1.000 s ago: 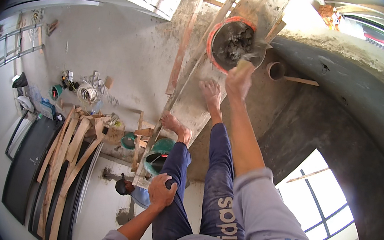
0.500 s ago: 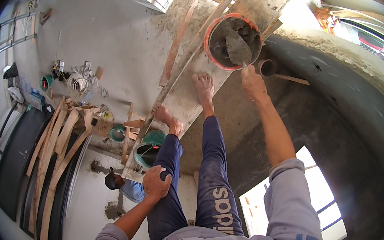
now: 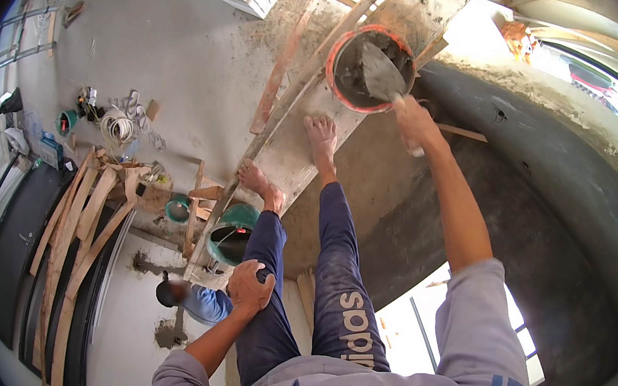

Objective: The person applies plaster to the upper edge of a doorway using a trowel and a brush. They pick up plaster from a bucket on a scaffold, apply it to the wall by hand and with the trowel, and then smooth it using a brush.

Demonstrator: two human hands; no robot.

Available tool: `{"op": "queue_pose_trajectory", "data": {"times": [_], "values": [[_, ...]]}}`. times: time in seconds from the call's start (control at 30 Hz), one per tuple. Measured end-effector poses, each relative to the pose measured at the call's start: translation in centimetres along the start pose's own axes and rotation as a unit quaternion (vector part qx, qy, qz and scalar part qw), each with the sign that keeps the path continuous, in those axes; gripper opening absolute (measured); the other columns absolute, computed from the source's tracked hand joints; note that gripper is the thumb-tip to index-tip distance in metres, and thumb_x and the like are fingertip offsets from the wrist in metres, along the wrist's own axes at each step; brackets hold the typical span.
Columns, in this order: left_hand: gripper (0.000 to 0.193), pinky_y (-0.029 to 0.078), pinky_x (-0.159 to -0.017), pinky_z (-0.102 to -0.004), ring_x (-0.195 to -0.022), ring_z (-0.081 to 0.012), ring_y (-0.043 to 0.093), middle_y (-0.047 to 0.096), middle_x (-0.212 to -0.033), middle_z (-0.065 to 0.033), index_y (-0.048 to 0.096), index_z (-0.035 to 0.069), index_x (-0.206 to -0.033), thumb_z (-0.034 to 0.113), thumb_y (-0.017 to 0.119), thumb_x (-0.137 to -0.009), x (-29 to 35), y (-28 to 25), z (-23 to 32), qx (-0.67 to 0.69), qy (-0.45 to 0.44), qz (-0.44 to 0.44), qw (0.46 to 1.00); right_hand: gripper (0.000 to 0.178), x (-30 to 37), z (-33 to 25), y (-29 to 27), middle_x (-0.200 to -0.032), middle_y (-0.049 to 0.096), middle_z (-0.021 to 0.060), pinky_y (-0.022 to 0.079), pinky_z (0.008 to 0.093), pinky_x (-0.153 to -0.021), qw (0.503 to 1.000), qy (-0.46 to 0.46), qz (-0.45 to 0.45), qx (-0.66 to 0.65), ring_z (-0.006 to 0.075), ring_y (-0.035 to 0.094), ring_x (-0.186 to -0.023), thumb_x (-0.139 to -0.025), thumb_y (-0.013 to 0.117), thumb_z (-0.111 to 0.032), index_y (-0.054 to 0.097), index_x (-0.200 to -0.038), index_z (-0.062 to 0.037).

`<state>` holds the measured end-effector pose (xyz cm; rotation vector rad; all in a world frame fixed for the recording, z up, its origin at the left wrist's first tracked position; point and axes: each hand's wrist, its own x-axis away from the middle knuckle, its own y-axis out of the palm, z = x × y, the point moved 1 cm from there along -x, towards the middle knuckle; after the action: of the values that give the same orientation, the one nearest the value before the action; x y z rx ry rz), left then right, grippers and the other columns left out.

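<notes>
My right hand (image 3: 414,124) grips the handle of a trowel (image 3: 382,73). Its grey, mortar-smeared blade reaches into an orange-rimmed bucket (image 3: 328,72) of wet grey mortar (image 3: 353,66). The bucket stands on a mortar-stained plank (image 3: 306,140), just beyond my bare feet. On my left thigh rests my left hand (image 3: 249,287), its fingers curled. Something small and dark shows between thumb and forefinger; I cannot make out what it is.
Below the plank's left side are a green bucket (image 3: 225,238) and another person (image 3: 204,302) in blue. Long boards (image 3: 88,235) lean over black panels at the left. Coiled cable (image 3: 117,125) lies on the floor. A dark plastered wall (image 3: 545,214) rises at right.
The trowel has turned in the mortar, its blade tip tilting further up and left. My right hand has shifted slightly right. My left hand stays on my thigh.
</notes>
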<state>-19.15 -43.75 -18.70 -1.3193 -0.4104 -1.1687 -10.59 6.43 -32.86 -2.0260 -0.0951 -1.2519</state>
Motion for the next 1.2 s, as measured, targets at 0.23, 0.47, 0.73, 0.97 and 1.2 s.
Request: {"op": "queue_pose_trajectory", "data": {"times": [0.23, 0.47, 0.73, 0.97, 1.2], "values": [[0.037, 0.043, -0.098, -0.0425, -0.11, -0.0319, 0.058, 0.066, -0.112, -0.0142, 0.069, 0.006, -0.099, 0.031, 0.068, -0.072, 0.0, 0.1, 0.3, 0.003, -0.006, 0.0, 1.0, 0.047, 1.3, 2.7, 4.1, -0.109, 0.062, 0.0318, 0.048, 0.0523, -0.089, 0.971, 0.22, 0.004, -0.09, 0.048, 0.06, -0.105, -0.095, 0.043, -0.039, 0.054, -0.115, 0.0014], [0.037, 0.042, -0.099, -0.0422, -0.112, -0.0304, 0.057, 0.066, -0.112, -0.0131, 0.07, 0.007, -0.1, 0.032, 0.069, -0.072, 0.2, 0.2, 0.5, 0.003, -0.013, -0.01, 1.0, 0.039, 7.5, 0.1, 1.9, -0.108, 0.063, 0.0315, 0.047, 0.0517, -0.089, 0.964, 0.257, 0.027, -0.069, 0.0465, 0.061, -0.104, -0.091, 0.051, -0.029, 0.052, -0.116, 0.0019], [0.035, 0.042, -0.099, -0.0422, -0.112, -0.0304, 0.057, 0.066, -0.112, -0.0128, 0.069, 0.007, -0.098, 0.031, 0.068, -0.072, -0.5, -0.1, 1.4, -0.002, -0.014, -0.007, 1.0, 0.02, -1.8, 2.3, 4.6, -0.074, 0.054, 0.0072, 0.05, 0.0285, -0.044, 0.567, 0.211, -0.125, -0.786, 0.0135, 0.056, -0.053, -0.094, 0.053, -0.02, 0.049, -0.103, -0.0023], [0.033, 0.042, -0.098, -0.0429, -0.11, -0.031, 0.058, 0.066, -0.111, -0.0131, 0.069, 0.007, -0.096, 0.029, 0.068, -0.072, -1.0, -0.3, 1.4, -0.016, 0.005, -0.007, 1.0, 0.032, 1.5, 2.0, 3.1, -0.078, 0.047, 0.0054, 0.045, 0.0251, -0.04, 0.139, 0.018, -0.189, -0.972, 0.0094, 0.047, -0.049, -0.099, 0.044, -0.025, 0.045, -0.114, 0.0041], [0.032, 0.042, -0.099, -0.0425, -0.11, -0.0304, 0.058, 0.066, -0.11, -0.0127, 0.069, 0.007, -0.096, 0.029, 0.067, -0.073, -1.1, -0.5, 2.1, -0.009, -0.015, -0.026, 0.999, 0.035, 5.6, 1.3, 0.8, -0.082, 0.05, 0.0048, 0.043, 0.0253, -0.038, 0.476, 0.108, -0.101, -0.867, 0.0097, 0.048, -0.05, -0.099, 0.046, -0.03, 0.045, -0.119, -0.0011]]}}
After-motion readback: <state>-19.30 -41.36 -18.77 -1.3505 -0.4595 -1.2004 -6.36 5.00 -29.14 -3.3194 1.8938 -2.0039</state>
